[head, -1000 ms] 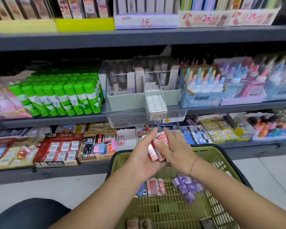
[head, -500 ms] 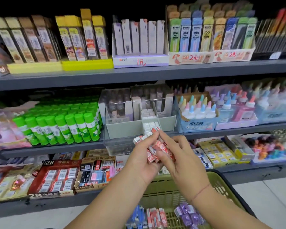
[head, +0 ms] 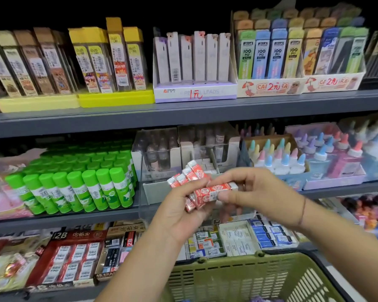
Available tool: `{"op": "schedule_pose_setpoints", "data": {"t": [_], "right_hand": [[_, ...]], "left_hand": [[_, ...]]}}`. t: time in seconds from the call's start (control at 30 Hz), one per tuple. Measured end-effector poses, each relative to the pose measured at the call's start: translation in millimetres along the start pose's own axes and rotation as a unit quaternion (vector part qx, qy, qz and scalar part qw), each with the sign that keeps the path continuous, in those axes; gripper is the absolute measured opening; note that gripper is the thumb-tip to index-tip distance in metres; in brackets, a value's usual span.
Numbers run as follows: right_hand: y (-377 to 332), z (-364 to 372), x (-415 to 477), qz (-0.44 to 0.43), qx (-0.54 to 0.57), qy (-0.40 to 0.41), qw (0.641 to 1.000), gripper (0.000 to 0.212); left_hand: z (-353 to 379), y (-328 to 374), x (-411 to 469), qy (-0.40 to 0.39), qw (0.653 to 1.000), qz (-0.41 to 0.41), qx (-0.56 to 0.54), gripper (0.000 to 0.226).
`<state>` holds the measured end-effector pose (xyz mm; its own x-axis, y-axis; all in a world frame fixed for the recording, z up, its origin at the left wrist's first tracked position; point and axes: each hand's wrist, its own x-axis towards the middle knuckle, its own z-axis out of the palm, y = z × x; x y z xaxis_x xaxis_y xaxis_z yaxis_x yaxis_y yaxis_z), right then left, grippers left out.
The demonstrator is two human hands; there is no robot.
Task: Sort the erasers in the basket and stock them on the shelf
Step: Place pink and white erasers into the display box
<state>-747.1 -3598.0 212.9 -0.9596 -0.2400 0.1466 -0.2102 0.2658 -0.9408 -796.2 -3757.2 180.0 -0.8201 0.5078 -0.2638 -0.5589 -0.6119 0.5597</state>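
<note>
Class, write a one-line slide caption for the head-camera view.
Left hand and right hand hold red-and-white erasers above a green basket, facing stationery shelves.

Both forearms bare, entering from the lower edge and converging mid-frame. Left hand [head: 179,212] raised, thumb and fingers curled round a stack of erasers [head: 191,177]. Right hand [head: 255,192] level with it and just beside it, knuckles up, thumb and curled fingertips pinching the front eraser [head: 210,192] of that stack, held crosswise. Thin cord [head: 302,212] around the right wrist.
</note>
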Motion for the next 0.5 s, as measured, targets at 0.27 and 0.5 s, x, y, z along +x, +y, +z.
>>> {"op": "schedule_pose_setpoints", "data": {"t": [0.27,0.5], "right_hand": [[22.3,-15.9,50.0,0.033,0.082,-0.072,0.993,0.018],[33.5,-52.2,68.8,0.030,0.122,0.145,0.981,0.016]], "left_hand": [[-4.6,9.8,10.7,0.062,0.996,0.018,-0.057,0.038],[-13.6,8.6,6.1,0.080,0.996,-0.009,-0.030,0.041]]}}
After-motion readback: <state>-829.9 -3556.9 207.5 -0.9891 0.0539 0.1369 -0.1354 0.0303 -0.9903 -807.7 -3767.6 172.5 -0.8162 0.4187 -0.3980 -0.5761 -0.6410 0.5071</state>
